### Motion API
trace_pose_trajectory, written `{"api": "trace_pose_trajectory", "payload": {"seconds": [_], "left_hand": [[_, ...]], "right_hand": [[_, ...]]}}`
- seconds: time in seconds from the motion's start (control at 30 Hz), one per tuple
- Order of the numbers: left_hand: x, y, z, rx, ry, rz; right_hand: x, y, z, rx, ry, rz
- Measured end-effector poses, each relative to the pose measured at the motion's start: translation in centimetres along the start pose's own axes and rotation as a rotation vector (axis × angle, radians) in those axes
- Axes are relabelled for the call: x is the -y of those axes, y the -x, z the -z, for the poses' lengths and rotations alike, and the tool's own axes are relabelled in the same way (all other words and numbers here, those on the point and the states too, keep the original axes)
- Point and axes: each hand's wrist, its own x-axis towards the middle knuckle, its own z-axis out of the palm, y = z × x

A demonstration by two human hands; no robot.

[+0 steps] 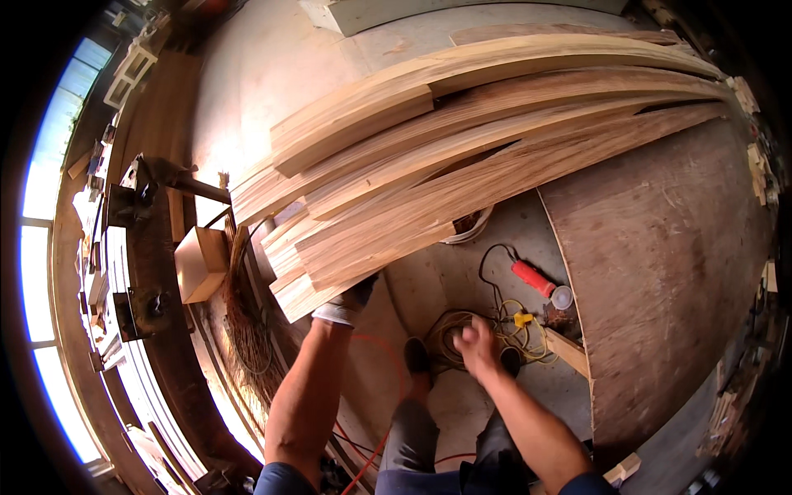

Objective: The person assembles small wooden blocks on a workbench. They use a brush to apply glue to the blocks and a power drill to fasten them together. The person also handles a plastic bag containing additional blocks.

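In the head view, long pale boards [371, 235] lie side by side across the upper middle, their near ends staggered at the left. The gloved left hand [348, 302] is at the nearest board's end, partly hidden under it; whether it grips the wood, I cannot tell. The bare right hand [478, 346] is blurred, well apart from the boards, with nothing visible in it; how far its fingers close is unclear. Beyond it, a red power tool [533, 278] and a yellow connector [523, 318] lie on the floor [429, 285], left of a brown panel [660, 264].
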Motion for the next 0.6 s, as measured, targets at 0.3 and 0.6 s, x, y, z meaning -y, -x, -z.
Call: {"api": "trace_pose_trajectory", "payload": {"seconds": [0.3, 0.6], "left_hand": [[10.8, -6.7, -5.4, -0.292, -0.358, 0.163], [11.6, 6.3, 8.6, 0.006, -2.241, 0.115]], "right_hand": [[-14.1, 19.8, 7.8, 0.056, -0.571, -0.691], [-15.5, 30.9, 15.1, -0.148, -0.407, -0.590]]}}
